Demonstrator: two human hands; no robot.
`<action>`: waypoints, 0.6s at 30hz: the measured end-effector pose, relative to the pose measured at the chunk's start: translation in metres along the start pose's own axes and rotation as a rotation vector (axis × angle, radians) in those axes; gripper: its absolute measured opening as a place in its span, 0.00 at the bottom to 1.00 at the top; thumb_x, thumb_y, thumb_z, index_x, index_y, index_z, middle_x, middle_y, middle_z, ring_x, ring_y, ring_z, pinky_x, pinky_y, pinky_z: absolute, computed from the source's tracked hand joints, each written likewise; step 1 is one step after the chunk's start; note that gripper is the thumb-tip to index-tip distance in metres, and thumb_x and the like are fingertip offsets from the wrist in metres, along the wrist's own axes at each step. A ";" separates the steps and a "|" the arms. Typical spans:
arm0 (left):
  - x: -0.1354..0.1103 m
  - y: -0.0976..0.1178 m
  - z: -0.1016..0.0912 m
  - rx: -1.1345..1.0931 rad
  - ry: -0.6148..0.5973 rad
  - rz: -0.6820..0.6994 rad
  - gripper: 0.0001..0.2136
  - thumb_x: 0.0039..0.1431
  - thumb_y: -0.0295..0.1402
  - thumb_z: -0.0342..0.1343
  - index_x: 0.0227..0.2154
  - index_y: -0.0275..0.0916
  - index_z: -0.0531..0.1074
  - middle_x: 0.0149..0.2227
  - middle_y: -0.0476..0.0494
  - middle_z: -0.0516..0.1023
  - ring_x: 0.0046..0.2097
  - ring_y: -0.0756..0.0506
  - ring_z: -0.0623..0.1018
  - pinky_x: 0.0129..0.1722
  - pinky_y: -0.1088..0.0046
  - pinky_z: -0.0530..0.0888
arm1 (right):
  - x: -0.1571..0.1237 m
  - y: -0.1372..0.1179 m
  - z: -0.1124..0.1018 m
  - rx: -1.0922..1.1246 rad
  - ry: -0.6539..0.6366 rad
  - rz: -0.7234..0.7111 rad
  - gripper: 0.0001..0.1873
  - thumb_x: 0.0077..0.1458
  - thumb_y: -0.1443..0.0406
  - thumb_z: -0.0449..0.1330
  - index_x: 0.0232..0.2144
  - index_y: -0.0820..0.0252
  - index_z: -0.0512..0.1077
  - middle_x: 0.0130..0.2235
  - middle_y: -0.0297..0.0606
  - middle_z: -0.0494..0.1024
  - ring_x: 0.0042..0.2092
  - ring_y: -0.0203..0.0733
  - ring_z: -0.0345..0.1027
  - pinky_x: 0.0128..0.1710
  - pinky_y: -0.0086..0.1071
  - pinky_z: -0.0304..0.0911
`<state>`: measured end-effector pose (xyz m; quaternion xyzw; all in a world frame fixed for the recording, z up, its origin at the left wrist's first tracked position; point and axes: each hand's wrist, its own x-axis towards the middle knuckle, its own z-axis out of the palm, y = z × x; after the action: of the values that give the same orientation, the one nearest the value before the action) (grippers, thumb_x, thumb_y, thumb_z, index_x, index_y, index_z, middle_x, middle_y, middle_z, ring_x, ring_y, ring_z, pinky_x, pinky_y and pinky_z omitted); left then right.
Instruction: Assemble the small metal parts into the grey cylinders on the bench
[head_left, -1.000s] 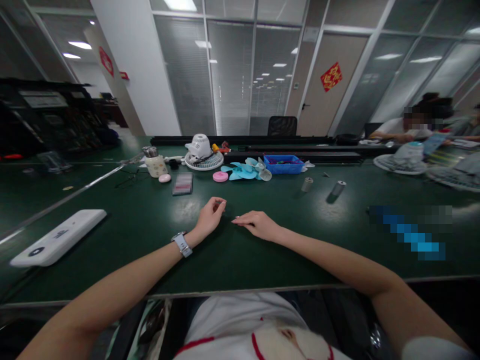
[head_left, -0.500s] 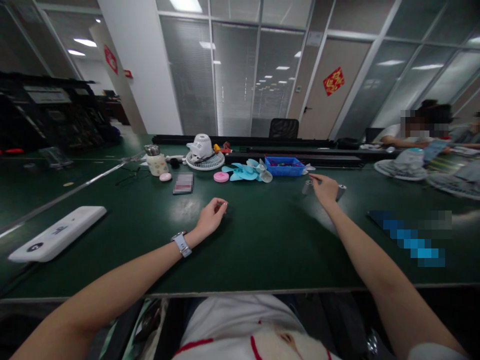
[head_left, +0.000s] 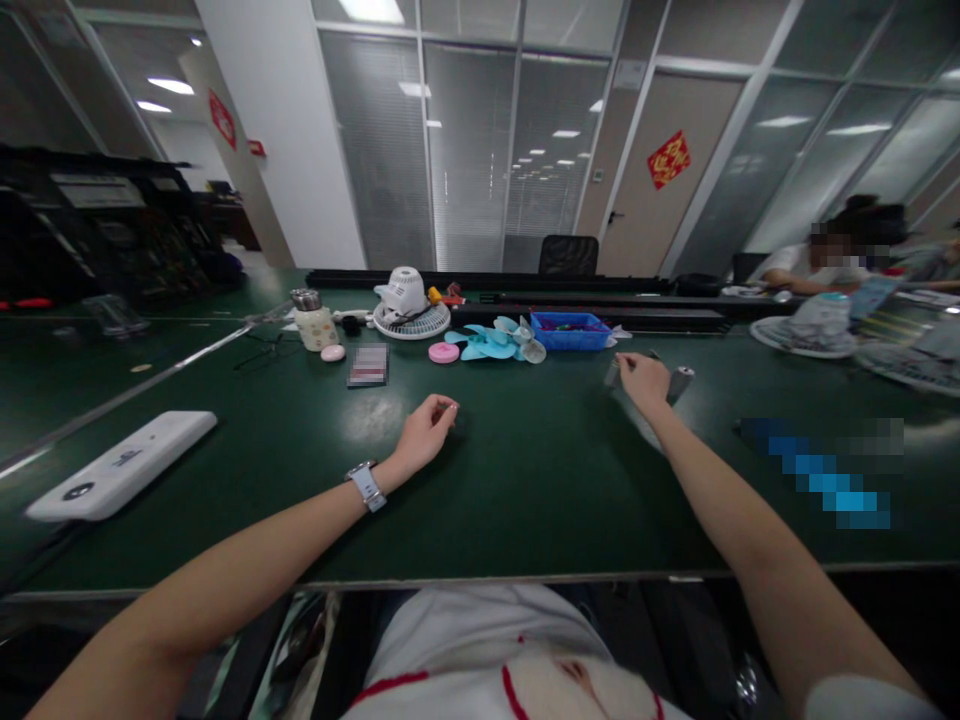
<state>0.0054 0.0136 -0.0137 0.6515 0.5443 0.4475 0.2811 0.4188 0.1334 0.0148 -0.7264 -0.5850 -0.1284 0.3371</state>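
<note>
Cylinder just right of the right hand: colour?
Silvery grey; the cylinder shows in the head view, the only one.

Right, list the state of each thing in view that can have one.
Left hand, loosely curled.
Right hand, at the left cylinder; grip unclear.
Left cylinder, partly hidden.
Right cylinder, standing, partly hidden.
Wristwatch, strapped on.
Bottle, standing, capped.
Blue basket, open-topped, holding things.
Light blue blades, lying together.
Door, shut.

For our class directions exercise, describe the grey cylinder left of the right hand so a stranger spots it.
On the green table, find the blue tray toward the back. Just in front of its right end is a small grey cylinder. Unlike the other cylinder, right of the right hand, this one is left of it.
</note>
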 end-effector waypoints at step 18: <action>-0.001 0.000 0.000 0.004 -0.026 -0.004 0.14 0.62 0.44 0.51 0.41 0.39 0.71 0.32 0.46 0.76 0.36 0.45 0.77 0.36 0.68 0.72 | -0.008 0.009 0.017 0.002 -0.104 -0.036 0.26 0.57 0.55 0.60 0.53 0.63 0.65 0.46 0.53 0.78 0.44 0.58 0.74 0.44 0.44 0.65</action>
<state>0.0052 0.0121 -0.0137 0.6566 0.5428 0.4373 0.2879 0.4218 0.1377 -0.0053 -0.7210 -0.6151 -0.0960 0.3043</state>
